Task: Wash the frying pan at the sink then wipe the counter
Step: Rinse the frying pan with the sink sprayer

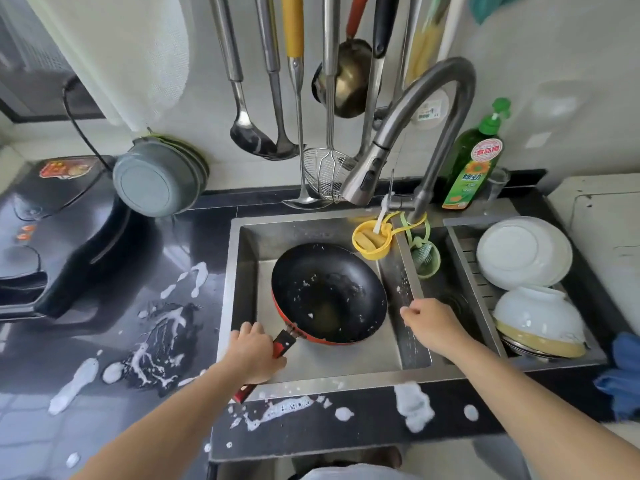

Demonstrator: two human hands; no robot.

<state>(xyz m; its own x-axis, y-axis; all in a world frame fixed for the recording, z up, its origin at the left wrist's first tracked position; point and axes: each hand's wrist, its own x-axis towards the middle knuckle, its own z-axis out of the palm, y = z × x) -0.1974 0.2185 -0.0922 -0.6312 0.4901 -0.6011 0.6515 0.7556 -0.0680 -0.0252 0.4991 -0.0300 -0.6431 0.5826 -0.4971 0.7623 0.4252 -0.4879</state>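
A black frying pan (329,292) with a red outside sits tilted in the steel sink (242,258), flecked with white foam and a yellowish puddle. My left hand (254,351) grips its red handle at the sink's front edge. My right hand (429,323) hovers over the sink's right divider, fingers loosely curled, holding nothing I can see. The dark counter (346,427) carries white foam patches at the front and left. The faucet (370,174) points down above the sink; no water runs.
A green dish soap bottle (472,161) stands behind the faucet. White bowls (523,254) lie upside down in the right drying basin. A yellow holder (372,240) and green scrubber cup (426,258) hang at the divider. A black cooker (52,237) stands left; ladles hang above.
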